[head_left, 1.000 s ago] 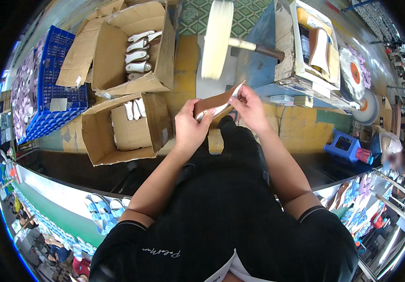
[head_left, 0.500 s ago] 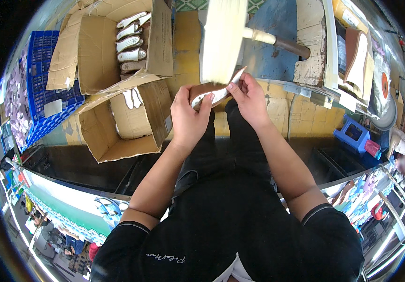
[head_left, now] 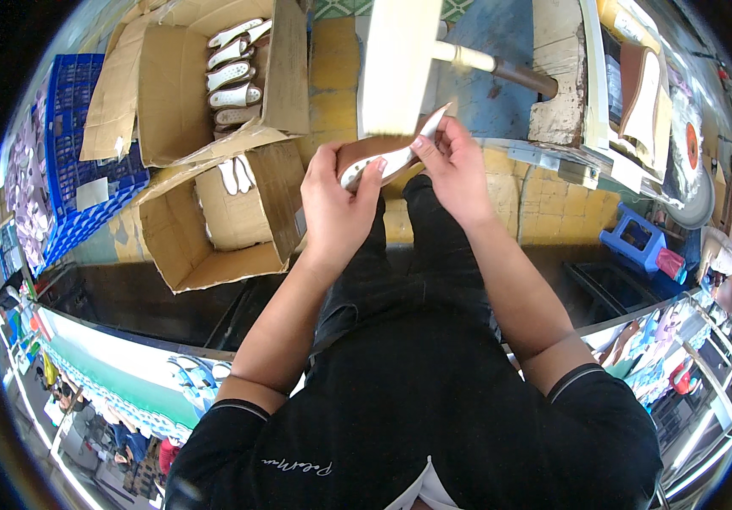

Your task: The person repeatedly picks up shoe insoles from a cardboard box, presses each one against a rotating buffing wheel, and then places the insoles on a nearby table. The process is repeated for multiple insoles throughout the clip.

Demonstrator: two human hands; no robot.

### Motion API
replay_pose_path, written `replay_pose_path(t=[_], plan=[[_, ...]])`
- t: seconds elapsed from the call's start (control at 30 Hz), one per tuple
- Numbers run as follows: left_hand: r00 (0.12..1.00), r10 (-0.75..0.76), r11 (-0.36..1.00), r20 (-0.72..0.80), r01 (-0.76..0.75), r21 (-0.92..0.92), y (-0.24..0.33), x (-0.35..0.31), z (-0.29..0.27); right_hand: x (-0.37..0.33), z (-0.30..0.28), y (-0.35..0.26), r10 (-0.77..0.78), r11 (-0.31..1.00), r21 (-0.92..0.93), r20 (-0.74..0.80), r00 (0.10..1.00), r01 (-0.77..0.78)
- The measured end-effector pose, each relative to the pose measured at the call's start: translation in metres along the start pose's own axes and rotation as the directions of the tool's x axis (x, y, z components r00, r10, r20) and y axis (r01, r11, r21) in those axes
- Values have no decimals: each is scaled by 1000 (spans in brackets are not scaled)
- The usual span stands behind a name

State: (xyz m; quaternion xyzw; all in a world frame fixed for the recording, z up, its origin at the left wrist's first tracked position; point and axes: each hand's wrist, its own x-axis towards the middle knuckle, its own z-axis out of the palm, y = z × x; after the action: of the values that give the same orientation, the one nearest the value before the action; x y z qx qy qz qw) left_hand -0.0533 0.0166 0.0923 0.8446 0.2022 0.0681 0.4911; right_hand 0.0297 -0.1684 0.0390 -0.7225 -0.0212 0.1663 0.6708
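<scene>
Both my hands hold a curved shoe sole (head_left: 396, 161), brown on its far edge and white with small dots on the face toward me. My left hand (head_left: 332, 204) is closed around its wider left end, thumb on the white face. The narrower end, which tilts up to the right, is pinched by my right hand (head_left: 457, 177). Just beyond the sole, a cream buffing wheel (head_left: 398, 68) looks blurred, as if spinning. The sole's far edge lies against or very close to the wheel's lower rim; actual contact I cannot tell.
A shaft (head_left: 502, 68) joins the wheel to a worn white housing (head_left: 558, 81). At left stand an upper cardboard box (head_left: 170, 93) with several soles, a lower box (head_left: 243, 268) and a blue crate (head_left: 98, 183). Another brown-white sole (head_left: 642, 98) and a blue stool (head_left: 633, 242) are at right.
The sole has turned slightly, its narrow tip now higher and more of its white face showing. My right hand has shifted a little with it. Both hands keep their hold.
</scene>
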Motion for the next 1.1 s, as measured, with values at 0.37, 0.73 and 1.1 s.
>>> replay_pose_path(t=[0.37,0.73,1.1], plan=[[1000,-16,1000,-20,15,-4,6,3,4,3,-2,-10,51,998,20,14,999,-51],[998,63,998,-31,-64,-18,10,-20,-2,-19,-8,-11,63,994,80,80,995,-70],[814,579,815,-46,-580,4,2,-76,-38,-84,-26,-68,-225,954,-133,268,937,267]])
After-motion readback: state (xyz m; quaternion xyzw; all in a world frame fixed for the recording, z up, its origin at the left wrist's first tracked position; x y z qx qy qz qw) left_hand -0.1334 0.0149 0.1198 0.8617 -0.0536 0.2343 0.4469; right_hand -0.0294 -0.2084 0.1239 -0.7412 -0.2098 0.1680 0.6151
